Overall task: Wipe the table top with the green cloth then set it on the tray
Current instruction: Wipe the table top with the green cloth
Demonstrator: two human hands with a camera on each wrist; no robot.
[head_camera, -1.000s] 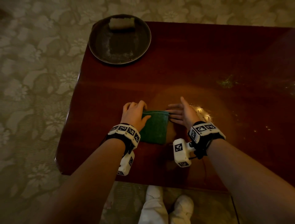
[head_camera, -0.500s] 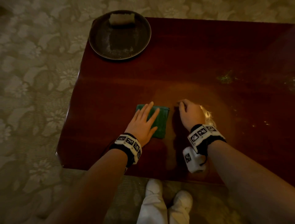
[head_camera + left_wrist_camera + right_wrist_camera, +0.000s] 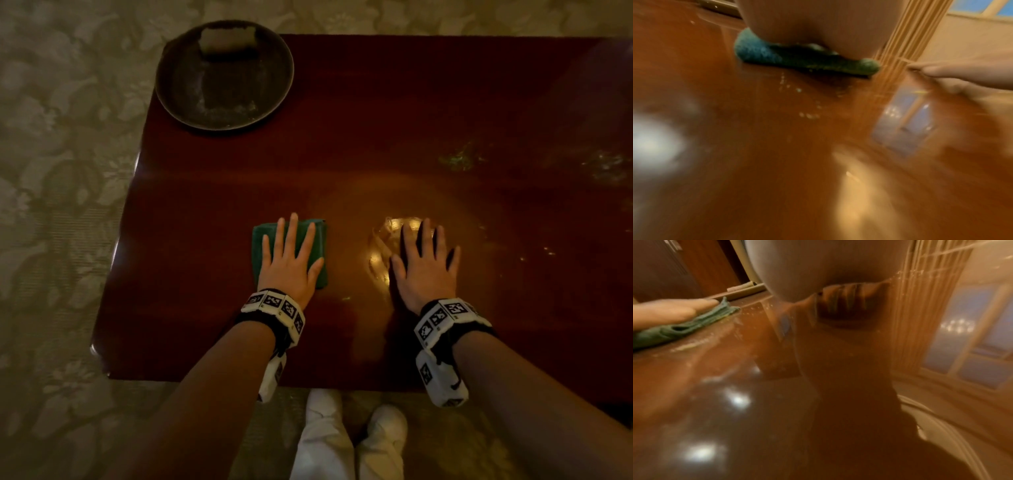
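A folded green cloth [image 3: 317, 246] lies flat on the dark red table top [image 3: 394, 137], near its front left. My left hand [image 3: 291, 253] presses down on the cloth with straight, spread fingers; the left wrist view shows the cloth [image 3: 777, 56] squashed under my palm. Apart from the cloth, my right hand [image 3: 424, 263] lies flat on the bare wood to the right, fingers straight. The round dark tray [image 3: 191, 102] sits at the table's far left corner. In the right wrist view the cloth [image 3: 684, 327] shows at the left under the other hand's fingers.
A pale rectangular block [image 3: 227, 41] sits at the back of the tray. Greenish smears and crumbs [image 3: 459, 159] mark the wood at the right. A patterned carpet [image 3: 61, 205] surrounds the table, and my white-clad legs [image 3: 342, 442] stand at its front edge.
My left hand went from gripping the cloth's edge to lying flat on it and slid it left. My right hand moved right, away from the cloth, and flattened on the wood.
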